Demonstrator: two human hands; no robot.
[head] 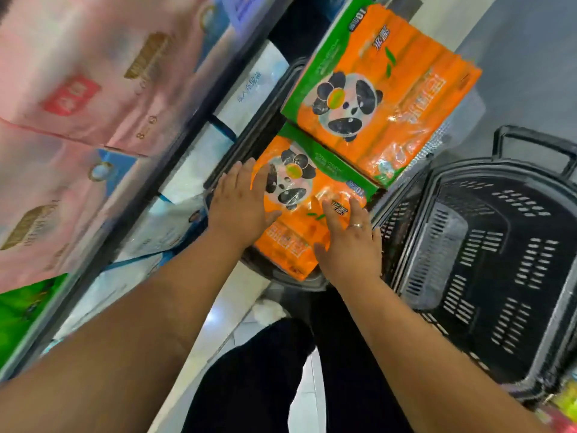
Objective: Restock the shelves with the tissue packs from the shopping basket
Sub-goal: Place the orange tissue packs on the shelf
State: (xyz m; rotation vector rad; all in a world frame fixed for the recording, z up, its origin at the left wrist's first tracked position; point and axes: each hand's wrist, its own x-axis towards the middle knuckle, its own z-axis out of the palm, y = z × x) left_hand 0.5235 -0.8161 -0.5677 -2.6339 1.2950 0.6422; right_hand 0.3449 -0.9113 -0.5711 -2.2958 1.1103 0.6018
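Two orange tissue packs with a panda print and a green edge lie in a black shopping basket [249, 132] by the shelves. The nearer pack [299, 220] lies under both my hands. My left hand [240, 207] rests on its left side with straight fingers. My right hand [349, 239] lies on its right side, fingers spread, a ring on one finger. The farther pack [384, 98] lies partly on top of the nearer one, untouched.
Shelves [131, 195] at the left hold pink packs [78, 98], white and blue packs [193, 170] lower down and a green pack [25, 307] at the near end. A second black basket [499, 260] stands at the right, with nothing showing inside. My dark trousers [281, 370] and the pale floor are below.
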